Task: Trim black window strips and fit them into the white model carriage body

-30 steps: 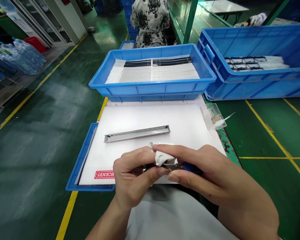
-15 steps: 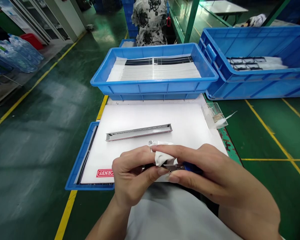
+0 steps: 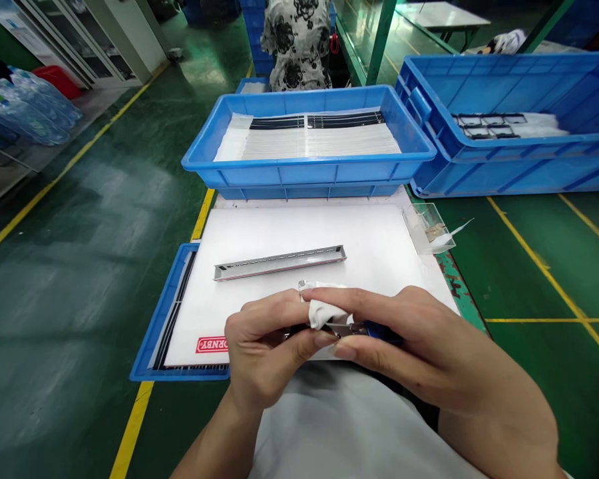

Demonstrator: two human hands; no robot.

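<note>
My left hand (image 3: 269, 349) is closed, thumb and index finger pinching a small dark piece (image 3: 294, 330) mostly hidden by the fingers. Crumpled white wrapping (image 3: 324, 313) covers the index fingertip. Against that pinch, my right hand (image 3: 404, 332) is closed round what look like nippers (image 3: 382, 332), with blue handles and a short metal end (image 3: 342, 328) by the left thumb. The fingers hide most of the tool. Beyond the hands, a long grey channel-shaped shell (image 3: 279, 263) lies open side up on the white work board (image 3: 379, 233).
A blue crate (image 3: 299, 174) with rows of white and black strips stands behind the board. Larger blue crates (image 3: 519, 150) are at right. A clear box (image 3: 432, 229) sits at the board's right edge, a blue tray (image 3: 152, 332) under its left side. A person (image 3: 297, 46) is beyond.
The view has shifted slightly. Both hands keep the same hold, and the metal end of the tool is tilted a little differently beside the left thumb.
</note>
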